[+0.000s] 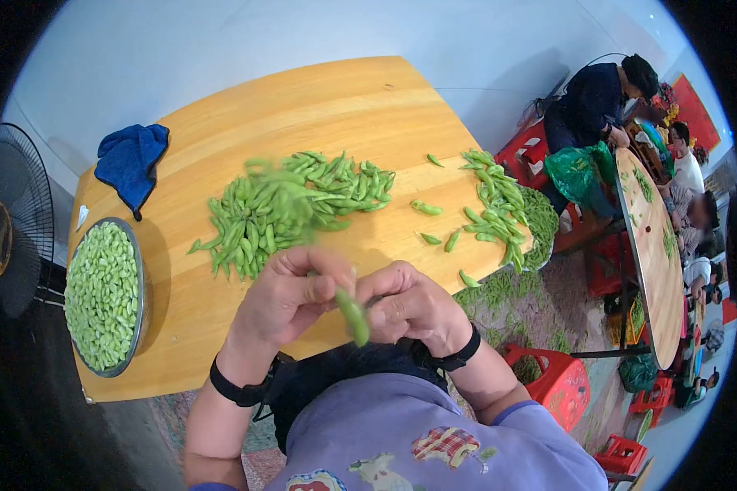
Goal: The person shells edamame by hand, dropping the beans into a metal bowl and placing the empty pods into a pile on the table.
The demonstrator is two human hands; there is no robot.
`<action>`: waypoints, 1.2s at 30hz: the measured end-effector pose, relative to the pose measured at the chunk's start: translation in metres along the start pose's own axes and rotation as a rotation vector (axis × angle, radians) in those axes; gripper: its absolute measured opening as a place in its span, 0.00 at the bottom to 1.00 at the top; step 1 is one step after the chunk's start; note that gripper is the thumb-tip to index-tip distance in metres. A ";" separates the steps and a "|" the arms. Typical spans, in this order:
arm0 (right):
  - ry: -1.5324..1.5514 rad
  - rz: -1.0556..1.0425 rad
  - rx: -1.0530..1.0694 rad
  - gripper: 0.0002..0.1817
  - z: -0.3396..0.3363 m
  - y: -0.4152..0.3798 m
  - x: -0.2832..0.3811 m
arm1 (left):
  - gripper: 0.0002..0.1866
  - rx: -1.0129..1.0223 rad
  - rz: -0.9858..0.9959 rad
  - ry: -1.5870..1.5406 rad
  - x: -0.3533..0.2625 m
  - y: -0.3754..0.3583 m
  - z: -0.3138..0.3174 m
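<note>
Close to my body at the table's front edge, a green edamame pod [353, 317] is between my two hands. My left hand [291, 296] is closed, its thumb and fingers pinching the pod's upper end. The fingers of my right hand [413, 304] are curled, with thumb and fingertips pressed against the pod's other side. Just beyond my hands lies a heap of edamame pods [258, 225], with a blurred patch of green over part of it. A metal bowl [142, 286] full of shelled beans [102, 299] stands at the left.
A blue cloth [133, 160] lies on the wooden table [344, 90]. More pods [495, 200] line its right edge, beside a container of green scraps [539, 225]. Left is a fan [12, 213]; right, a red stool [553, 385]. Several people sit around another table [648, 270].
</note>
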State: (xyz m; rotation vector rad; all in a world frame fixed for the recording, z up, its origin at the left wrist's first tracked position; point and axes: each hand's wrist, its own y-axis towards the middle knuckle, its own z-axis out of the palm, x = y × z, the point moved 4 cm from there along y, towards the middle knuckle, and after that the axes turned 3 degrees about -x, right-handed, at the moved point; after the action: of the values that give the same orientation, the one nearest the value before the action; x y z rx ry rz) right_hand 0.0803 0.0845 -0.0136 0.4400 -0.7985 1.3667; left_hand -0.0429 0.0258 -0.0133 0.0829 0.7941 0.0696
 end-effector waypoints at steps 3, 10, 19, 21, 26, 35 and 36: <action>-0.496 -0.229 -0.202 0.05 0.002 0.001 0.010 | 0.10 -0.246 -0.131 -0.003 0.004 0.000 -0.009; -1.072 -0.429 -0.438 0.04 0.015 -0.006 0.023 | 0.07 -0.350 -0.020 0.597 -0.004 -0.002 0.009; 0.040 -0.044 -0.219 0.05 -0.012 0.007 0.007 | 0.03 -0.349 -0.136 0.085 0.017 -0.006 -0.013; -0.164 -0.147 -0.449 0.02 -0.012 0.013 0.013 | 0.03 -0.341 -0.105 0.016 0.018 0.001 -0.019; -0.708 -0.292 -0.562 0.05 -0.006 0.013 0.016 | 0.06 -0.486 -0.136 0.097 0.014 0.003 -0.021; -1.595 -0.720 -0.633 0.09 0.038 0.020 0.022 | 0.07 -0.483 -0.190 0.017 0.010 0.005 -0.038; -1.645 -0.747 -0.656 0.10 0.042 0.022 0.022 | 0.07 -0.483 -0.186 0.011 0.008 0.004 -0.038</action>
State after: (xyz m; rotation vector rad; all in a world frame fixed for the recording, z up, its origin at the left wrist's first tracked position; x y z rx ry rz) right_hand 0.0485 0.0741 0.0268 1.1756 -2.0075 -0.2684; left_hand -0.0644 0.0327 -0.0447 -0.4478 0.7739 0.0836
